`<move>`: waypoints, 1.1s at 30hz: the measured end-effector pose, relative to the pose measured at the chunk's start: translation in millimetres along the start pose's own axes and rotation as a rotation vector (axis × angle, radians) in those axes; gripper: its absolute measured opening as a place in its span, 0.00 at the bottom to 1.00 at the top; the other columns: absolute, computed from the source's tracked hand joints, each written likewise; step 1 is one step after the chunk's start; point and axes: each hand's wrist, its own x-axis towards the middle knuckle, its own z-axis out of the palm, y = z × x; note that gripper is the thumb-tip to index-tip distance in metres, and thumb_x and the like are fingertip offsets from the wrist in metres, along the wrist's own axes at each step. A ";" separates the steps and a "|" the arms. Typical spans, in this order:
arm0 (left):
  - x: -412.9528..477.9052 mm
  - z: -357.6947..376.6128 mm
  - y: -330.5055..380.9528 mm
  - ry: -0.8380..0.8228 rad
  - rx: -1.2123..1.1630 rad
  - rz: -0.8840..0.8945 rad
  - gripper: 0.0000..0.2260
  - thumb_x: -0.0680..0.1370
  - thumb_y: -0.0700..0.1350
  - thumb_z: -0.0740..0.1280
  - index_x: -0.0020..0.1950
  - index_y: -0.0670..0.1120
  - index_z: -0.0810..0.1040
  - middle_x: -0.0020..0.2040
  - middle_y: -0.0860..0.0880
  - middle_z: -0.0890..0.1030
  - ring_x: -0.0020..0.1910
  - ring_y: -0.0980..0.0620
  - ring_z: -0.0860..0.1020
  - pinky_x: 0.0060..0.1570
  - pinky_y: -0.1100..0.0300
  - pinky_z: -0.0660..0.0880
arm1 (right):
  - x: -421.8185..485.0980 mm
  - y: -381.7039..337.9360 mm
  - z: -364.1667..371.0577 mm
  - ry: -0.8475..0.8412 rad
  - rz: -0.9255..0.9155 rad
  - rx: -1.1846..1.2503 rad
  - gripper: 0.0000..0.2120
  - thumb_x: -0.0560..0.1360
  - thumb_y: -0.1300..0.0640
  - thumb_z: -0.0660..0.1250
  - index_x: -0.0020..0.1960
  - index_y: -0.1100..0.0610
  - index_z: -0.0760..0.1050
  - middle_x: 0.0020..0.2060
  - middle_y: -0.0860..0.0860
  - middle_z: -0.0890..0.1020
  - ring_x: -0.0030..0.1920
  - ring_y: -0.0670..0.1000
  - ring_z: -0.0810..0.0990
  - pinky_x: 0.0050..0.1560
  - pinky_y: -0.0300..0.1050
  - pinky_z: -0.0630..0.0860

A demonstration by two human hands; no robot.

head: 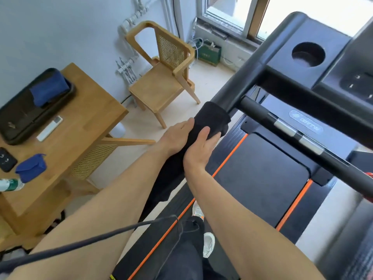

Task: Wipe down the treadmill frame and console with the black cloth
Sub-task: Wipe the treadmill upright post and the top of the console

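The black cloth (212, 120) is wrapped around the near end of the treadmill's left handrail (242, 77), and its loose end hangs down below my hands. My left hand (175, 136) presses on the cloth from the left side. My right hand (199, 148) clasps the cloth from the right, fingers curled over it. The black console (306, 55) with a round cup holder sits at the upper right. A crossbar (302, 138) with silver sensor plates runs below it, above the belt (258, 174) edged in orange.
A wooden table (80, 126) on the left carries a black tray (30, 110) with a blue cloth, a white remote (49, 128), a phone, a blue pouch (31, 167) and a bottle. A wooden chair (163, 73) stands by the wall. A dark cable (90, 241) crosses my forearm.
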 end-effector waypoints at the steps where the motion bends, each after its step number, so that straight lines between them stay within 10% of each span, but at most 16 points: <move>1: 13.1 2.8 11.2 -0.038 -0.011 0.010 0.26 0.85 0.60 0.49 0.66 0.47 0.78 0.62 0.48 0.79 0.61 0.48 0.76 0.67 0.49 0.69 | 13.3 -8.1 -0.7 0.016 -0.014 -0.009 0.35 0.80 0.36 0.50 0.82 0.50 0.46 0.80 0.47 0.57 0.78 0.49 0.59 0.76 0.50 0.58; 8: 58.5 11.8 51.4 -0.148 -0.057 0.081 0.24 0.85 0.58 0.48 0.71 0.49 0.75 0.69 0.48 0.76 0.66 0.49 0.74 0.67 0.54 0.66 | 61.5 -58.5 -6.4 0.080 -0.027 -0.023 0.28 0.83 0.40 0.50 0.80 0.50 0.54 0.72 0.48 0.70 0.64 0.50 0.71 0.61 0.43 0.63; 13: 22.0 -4.2 6.3 -0.144 -0.047 0.013 0.24 0.85 0.59 0.50 0.73 0.49 0.74 0.73 0.49 0.73 0.70 0.49 0.71 0.66 0.58 0.63 | 19.0 -49.2 0.0 0.093 -0.247 -0.402 0.30 0.85 0.53 0.53 0.81 0.58 0.44 0.80 0.51 0.55 0.71 0.32 0.53 0.61 0.18 0.49; 18: 9.7 -13.1 -2.8 -0.222 -0.182 -0.097 0.23 0.86 0.57 0.48 0.71 0.49 0.75 0.72 0.49 0.74 0.64 0.55 0.72 0.68 0.58 0.64 | 8.2 -42.3 -4.2 0.058 -0.616 -1.133 0.29 0.83 0.54 0.48 0.76 0.73 0.50 0.76 0.72 0.54 0.78 0.68 0.50 0.78 0.61 0.53; 33: 164.2 50.3 174.9 -0.151 -0.142 -0.126 0.22 0.86 0.52 0.50 0.69 0.43 0.76 0.70 0.43 0.76 0.69 0.43 0.72 0.72 0.49 0.65 | 228.2 -200.8 -27.6 -0.029 -0.790 -1.559 0.32 0.78 0.49 0.56 0.77 0.65 0.59 0.80 0.61 0.55 0.80 0.59 0.49 0.79 0.55 0.46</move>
